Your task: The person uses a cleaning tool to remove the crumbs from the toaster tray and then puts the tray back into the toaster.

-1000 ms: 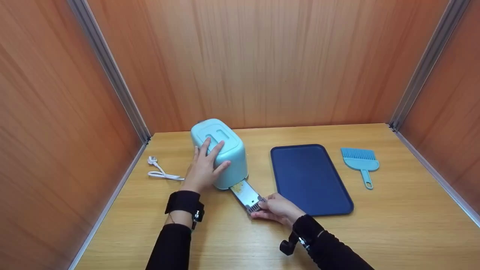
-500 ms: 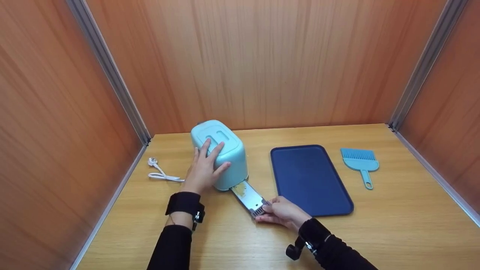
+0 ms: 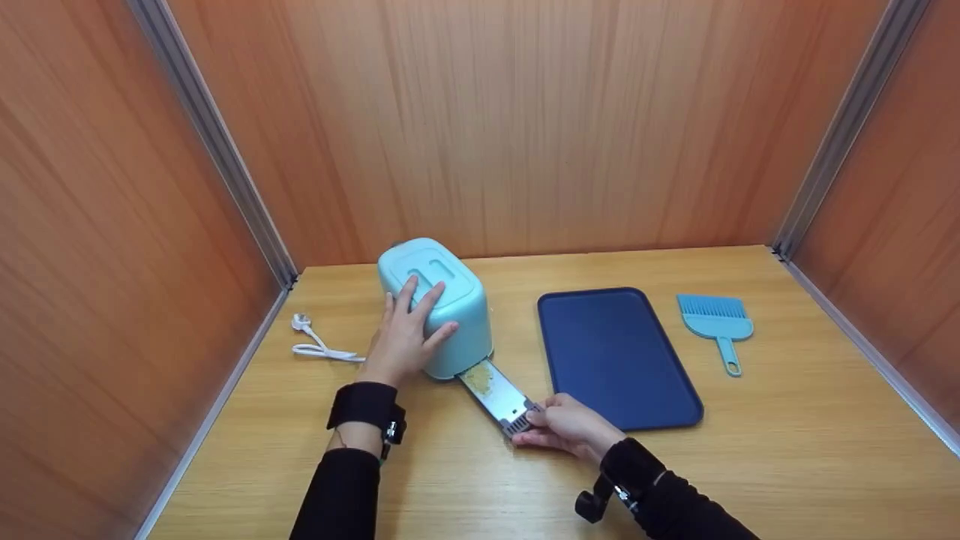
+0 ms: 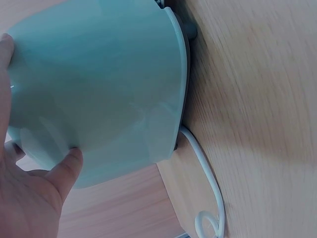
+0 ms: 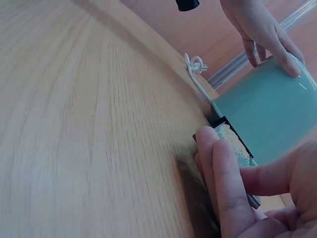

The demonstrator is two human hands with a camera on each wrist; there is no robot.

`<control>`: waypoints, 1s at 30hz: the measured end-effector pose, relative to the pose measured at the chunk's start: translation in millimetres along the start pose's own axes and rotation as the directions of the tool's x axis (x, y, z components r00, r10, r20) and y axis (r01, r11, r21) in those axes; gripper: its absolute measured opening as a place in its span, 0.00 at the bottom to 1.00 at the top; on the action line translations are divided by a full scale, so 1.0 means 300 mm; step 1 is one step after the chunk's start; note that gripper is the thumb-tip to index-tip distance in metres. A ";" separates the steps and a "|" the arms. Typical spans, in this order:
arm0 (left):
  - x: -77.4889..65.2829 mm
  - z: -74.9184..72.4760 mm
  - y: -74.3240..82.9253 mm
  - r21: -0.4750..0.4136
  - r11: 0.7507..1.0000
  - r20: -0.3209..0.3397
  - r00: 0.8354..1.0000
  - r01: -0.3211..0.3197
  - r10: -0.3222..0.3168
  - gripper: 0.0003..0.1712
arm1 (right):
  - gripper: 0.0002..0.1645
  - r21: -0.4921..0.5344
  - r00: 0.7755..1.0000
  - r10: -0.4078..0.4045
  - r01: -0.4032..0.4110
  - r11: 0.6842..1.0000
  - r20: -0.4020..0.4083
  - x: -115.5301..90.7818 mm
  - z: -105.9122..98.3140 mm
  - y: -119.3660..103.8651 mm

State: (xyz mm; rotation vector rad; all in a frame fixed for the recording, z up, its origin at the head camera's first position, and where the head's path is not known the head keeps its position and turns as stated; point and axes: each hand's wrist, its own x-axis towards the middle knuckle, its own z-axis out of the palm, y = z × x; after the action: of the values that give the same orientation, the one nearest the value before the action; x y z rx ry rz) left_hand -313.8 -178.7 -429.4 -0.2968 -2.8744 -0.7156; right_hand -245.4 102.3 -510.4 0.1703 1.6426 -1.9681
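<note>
A pale blue toaster (image 3: 463,330) stands left of the middle of the table, its covered top marked by two slot-shaped hollows. Fingers spread, my left hand (image 3: 401,337) rests over the toaster's top edge and near side; the left wrist view shows its thumb against the smooth wall (image 4: 109,89). From the toaster's lower end juts a metal crumb tray (image 3: 499,394). Yellowish crumbs (image 3: 480,378) lie on it near the toaster. With thumb and fingers, my right hand (image 3: 570,426) pinches the tray's grey slotted outer end. The tray's inner end is hidden inside the toaster.
Right of the toaster lies a dark blue tray (image 3: 615,352). A light blue brush (image 3: 716,322) sits farther right. The toaster's white cord and plug (image 3: 319,345) lie at left. Wood-patterned panels (image 3: 525,127) enclose the table's back and sides.
My right hand has drawn the crumb tray a little farther out, down and to the right, and more crumbs show. My left hand has stayed on the toaster.
</note>
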 end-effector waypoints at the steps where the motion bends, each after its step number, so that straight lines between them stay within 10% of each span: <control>1: 0.000 0.000 0.000 0.004 1.000 -0.001 1.000 -0.002 0.002 0.44 | 0.13 0.001 1.000 -0.001 0.001 1.000 0.005 -0.002 -0.001 0.000; 30: 0.003 -0.001 -0.005 0.000 1.000 0.006 1.000 0.004 -0.004 0.45 | 0.08 -0.037 1.000 0.023 -0.022 0.999 0.005 -0.058 -0.035 0.016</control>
State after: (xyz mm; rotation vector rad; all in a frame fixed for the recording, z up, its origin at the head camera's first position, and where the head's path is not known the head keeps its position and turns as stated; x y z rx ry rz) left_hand -315.1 -179.9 -429.7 -0.2932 -2.8813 -0.7165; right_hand -231.2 117.7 -509.4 0.1690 1.6655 -1.9190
